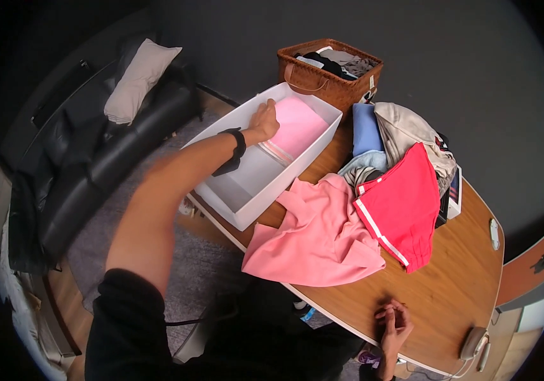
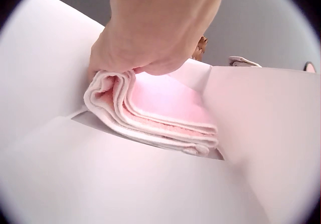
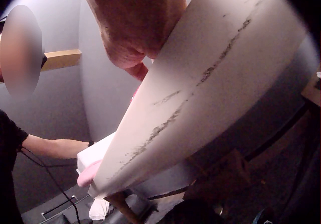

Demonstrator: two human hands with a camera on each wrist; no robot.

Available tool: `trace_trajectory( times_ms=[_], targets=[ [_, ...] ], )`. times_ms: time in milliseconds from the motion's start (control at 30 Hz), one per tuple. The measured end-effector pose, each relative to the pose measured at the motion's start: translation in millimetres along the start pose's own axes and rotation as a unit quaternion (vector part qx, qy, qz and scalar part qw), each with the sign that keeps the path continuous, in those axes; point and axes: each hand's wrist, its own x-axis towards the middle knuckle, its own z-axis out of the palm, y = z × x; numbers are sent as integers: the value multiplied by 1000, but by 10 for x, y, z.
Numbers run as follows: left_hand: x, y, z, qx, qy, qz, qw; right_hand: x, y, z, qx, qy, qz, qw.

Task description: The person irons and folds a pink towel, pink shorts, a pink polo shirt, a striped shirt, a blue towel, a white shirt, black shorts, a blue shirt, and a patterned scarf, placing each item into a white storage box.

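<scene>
Inside the white box (image 1: 226, 192), my left hand (image 1: 264, 120) grips the near left end of a folded pink cloth (image 1: 297, 124). From the left wrist view, the cloth (image 2: 170, 103) shows stacked layers with pale edges, and the left hand (image 2: 145, 38) covers its upper left corner; the fingertips are hidden. My right hand (image 1: 396, 325) rests at the table's near edge, fingers loosely curled and holding nothing. Between the hands, a salmon-pink garment (image 1: 319, 235) lies spread out, with a red garment (image 1: 405, 209) with white trim beside it.
Behind the box stands a brown woven basket (image 1: 342, 89) of clothes. Blue (image 1: 366, 130) and beige garments (image 1: 405, 127) are heaped at the table's back. Headphones (image 1: 474, 343) lie at the right on the wooden table (image 1: 456, 273). A black sofa (image 1: 119, 152) stands to the left.
</scene>
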Motion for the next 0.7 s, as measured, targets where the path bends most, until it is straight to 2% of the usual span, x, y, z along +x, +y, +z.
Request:
trace_trajectory(
  times_ms=[100, 200, 267, 400, 500, 600, 700],
  targets=[
    [104, -117, 93, 22, -23, -1, 999, -5, -10, -3, -7, -3, 4, 1000],
    [-27, 122, -169, 109, -96, -37, 989, -12, -37, -1, -15, -2, 13, 1000],
    [-67, 200, -338, 195, -105, 59, 973, -12, -36, 15, -14, -2, 16, 1000],
    [-27, 196, -445, 331, -120, 221, 910, 2, -26, 13, -11, -4, 5, 1000],
    [44, 132, -312, 291, -154, 261, 907, -6, -33, 29, -15, -1, -1, 1000],
    [-103, 154, -150, 276, -243, 191, 910, 7, -17, 4, -27, -2, -3, 1000],
    [-141, 69, -45, 272, -289, 162, 903, 2, -35, 11, -28, -2, 1, 1000]
  ],
)
